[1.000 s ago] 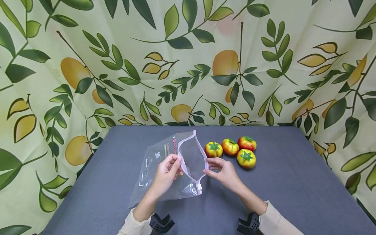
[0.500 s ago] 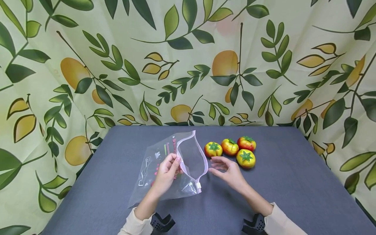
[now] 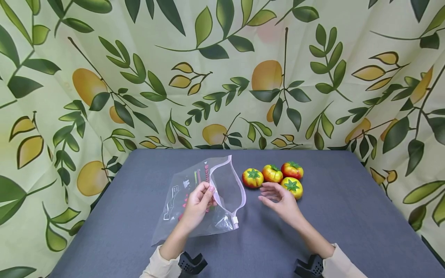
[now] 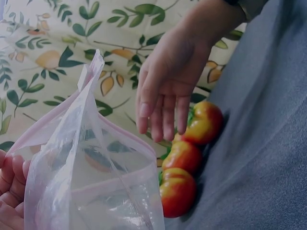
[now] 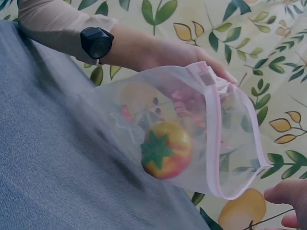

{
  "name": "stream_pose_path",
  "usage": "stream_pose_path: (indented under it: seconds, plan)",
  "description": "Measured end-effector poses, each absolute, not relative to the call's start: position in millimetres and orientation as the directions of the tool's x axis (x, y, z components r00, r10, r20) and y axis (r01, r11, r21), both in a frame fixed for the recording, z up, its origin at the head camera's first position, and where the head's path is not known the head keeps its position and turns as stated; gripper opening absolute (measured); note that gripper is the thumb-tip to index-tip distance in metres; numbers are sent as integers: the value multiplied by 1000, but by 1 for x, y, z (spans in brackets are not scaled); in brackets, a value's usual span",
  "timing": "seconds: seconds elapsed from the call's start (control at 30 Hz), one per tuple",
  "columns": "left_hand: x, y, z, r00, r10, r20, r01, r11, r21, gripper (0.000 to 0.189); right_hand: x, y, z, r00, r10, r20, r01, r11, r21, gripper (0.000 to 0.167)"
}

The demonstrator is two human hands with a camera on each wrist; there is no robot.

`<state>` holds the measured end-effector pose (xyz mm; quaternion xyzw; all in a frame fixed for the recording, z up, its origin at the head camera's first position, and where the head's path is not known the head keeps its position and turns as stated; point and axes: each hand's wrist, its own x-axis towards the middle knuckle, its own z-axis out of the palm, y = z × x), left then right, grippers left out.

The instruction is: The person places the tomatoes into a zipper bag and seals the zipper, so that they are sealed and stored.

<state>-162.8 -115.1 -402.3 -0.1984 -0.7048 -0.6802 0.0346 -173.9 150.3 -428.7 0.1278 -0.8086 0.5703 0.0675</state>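
Note:
A clear zip bag (image 3: 227, 183) with a pink-edged mouth stands gaping toward the right in the head view. My left hand (image 3: 197, 202) pinches the near-left side of its rim. The white slider (image 3: 235, 220) sits at the lower end of the zip. My right hand (image 3: 283, 202) hovers right of the bag, fingers loosely bent and holding nothing. Its fingertips are close to several red-and-yellow tomatoes with green star-shaped tops, among them a left one (image 3: 253, 178) and a front one (image 3: 292, 188), partly covered by the hand. Through the bag's film, the right wrist view shows a tomato (image 5: 165, 149).
The dark grey table (image 3: 347, 216) carries everything. Behind it hangs a leaf-and-fruit patterned curtain (image 3: 222, 77). Black wrist mounts (image 3: 192, 263) sit at both sleeves. The bag's flat body (image 3: 174, 200) spreads leftward over the table.
My right hand has let go of the bag's right rim and moved right toward the tomatoes. The left hand keeps its pinch, and the bag's mouth stays open.

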Motion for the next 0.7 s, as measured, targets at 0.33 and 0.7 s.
stream_pose_path:
  seconds: [0.33,0.7]
  plan:
    - [-163,-116,-402,-920,229,320,328,0,945,22,-175,161,-422,-972,-88,219,-236,358,-904,44]
    - [-165,-117,-401,-930,216,297,302,-10,953,18,-176,172,-420,-959,-51,280,-280,336,-899,40]
